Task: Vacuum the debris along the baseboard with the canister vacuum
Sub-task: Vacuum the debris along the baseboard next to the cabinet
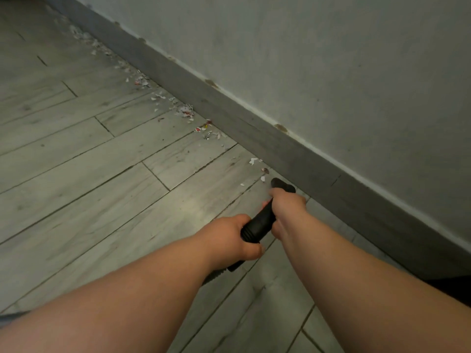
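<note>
Debris (186, 112) lies ahead of wand (257, 225) gripped by both hands (229, 235) (288, 207).

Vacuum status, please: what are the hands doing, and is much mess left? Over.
Left hand and right hand both grip the black wand. Nozzle low by the baseboard. Debris trail ahead, uncollected. Nothing blocking.

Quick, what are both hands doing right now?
Left hand: gripping the black vacuum wand.
Right hand: gripping the same wand, nearer the nozzle.
</note>
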Available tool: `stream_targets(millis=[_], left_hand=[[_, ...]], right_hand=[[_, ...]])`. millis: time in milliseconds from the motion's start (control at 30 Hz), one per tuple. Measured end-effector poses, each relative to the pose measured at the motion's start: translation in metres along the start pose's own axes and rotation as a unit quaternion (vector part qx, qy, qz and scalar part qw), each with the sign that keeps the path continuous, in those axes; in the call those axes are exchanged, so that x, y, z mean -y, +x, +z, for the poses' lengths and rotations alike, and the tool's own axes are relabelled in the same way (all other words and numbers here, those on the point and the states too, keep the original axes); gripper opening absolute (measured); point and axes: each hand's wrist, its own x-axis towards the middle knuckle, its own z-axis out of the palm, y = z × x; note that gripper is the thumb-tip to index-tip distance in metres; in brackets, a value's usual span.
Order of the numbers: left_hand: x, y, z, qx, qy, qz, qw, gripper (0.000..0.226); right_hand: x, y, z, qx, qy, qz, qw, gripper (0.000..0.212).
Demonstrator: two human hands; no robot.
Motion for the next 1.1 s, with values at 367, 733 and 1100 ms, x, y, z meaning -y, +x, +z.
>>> stream_targets(millis=[367, 733, 1100], left_hand=[[-0.004, -0.028, -0.002, -0.038, -0.048, -0.061, 0.996, 0.031], [0.023, -0.035, 0.027, -0.057, -0.017, -0.052, 0.997, 0.033], [0.033, -0.051, 0.047, -0.112, -0.034, -0.06, 0.991, 0.051]], right_hand=[[0.002, -0.015, 0.018, 0.061, -0.07, 0.038, 0.995, 0.041], [-0.035, -0.038, 0.006, 0.114, -0.005, -0.021, 0.993, 0.048], [-0.073, -0.07, -0.01, 0.17, 0.047, -0.024, 0.984, 0.042]])
